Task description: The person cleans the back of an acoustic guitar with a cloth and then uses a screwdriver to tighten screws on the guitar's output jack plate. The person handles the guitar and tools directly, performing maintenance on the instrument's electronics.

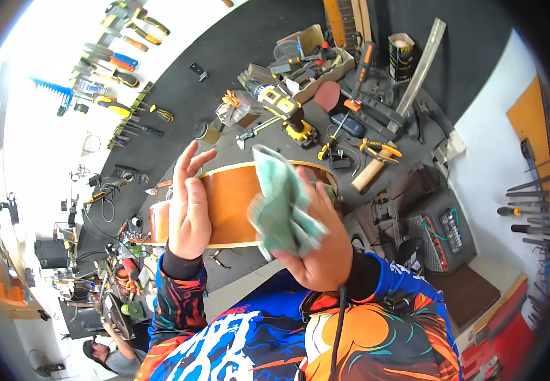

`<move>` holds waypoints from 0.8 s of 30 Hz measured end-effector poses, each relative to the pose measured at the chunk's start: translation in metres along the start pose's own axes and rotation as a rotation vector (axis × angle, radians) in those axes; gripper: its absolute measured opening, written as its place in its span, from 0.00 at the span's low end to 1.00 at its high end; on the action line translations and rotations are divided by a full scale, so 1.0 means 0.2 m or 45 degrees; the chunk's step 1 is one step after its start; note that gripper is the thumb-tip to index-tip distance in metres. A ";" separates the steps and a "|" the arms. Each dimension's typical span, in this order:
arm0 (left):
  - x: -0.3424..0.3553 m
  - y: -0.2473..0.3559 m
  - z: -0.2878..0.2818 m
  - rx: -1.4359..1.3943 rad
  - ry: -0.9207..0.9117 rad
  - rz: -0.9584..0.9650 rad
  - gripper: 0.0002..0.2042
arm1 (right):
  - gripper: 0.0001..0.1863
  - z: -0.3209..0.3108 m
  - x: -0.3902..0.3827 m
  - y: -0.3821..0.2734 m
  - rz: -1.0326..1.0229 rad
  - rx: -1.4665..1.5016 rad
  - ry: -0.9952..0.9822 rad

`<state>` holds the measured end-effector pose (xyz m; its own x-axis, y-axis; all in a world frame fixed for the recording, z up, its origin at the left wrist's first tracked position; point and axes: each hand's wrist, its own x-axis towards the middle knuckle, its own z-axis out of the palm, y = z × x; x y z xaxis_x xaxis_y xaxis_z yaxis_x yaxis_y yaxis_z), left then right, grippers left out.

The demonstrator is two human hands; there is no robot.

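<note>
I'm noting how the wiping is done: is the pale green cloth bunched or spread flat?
Bunched: the pale green cloth shows creases and overlapping folds in the bare right hand.

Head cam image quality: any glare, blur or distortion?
Head view: white wall blown out at upper left; dark corners, and table edge bowed by the fisheye; green cloth in the right hand smeared, likely motion; left hand and drill look sharper.

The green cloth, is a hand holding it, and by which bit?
The right hand holds the green cloth along its right and lower edges; the exact finger grip is partly hidden.
</note>
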<state>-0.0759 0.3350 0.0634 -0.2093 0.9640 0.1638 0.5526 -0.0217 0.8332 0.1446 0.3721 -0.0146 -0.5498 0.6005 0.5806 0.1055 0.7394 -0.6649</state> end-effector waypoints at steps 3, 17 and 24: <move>0.03 0.05 0.01 -0.377 0.034 0.002 0.42 | 0.37 0.00 0.21 -0.09 0.082 -0.188 -0.059; 0.01 -0.12 -0.07 -0.962 0.263 0.084 0.48 | 0.41 0.06 0.27 -0.15 0.085 -0.302 -0.040; 0.01 -0.08 -0.05 -1.000 0.219 0.126 0.50 | 0.42 0.15 0.38 -0.25 0.013 -0.318 -0.105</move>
<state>-0.0925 0.3341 0.0553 -0.3456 0.8951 0.2817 -0.1395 -0.3459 0.9279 0.0727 0.3709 0.0491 -0.6125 0.5889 0.5274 0.3066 0.7919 -0.5281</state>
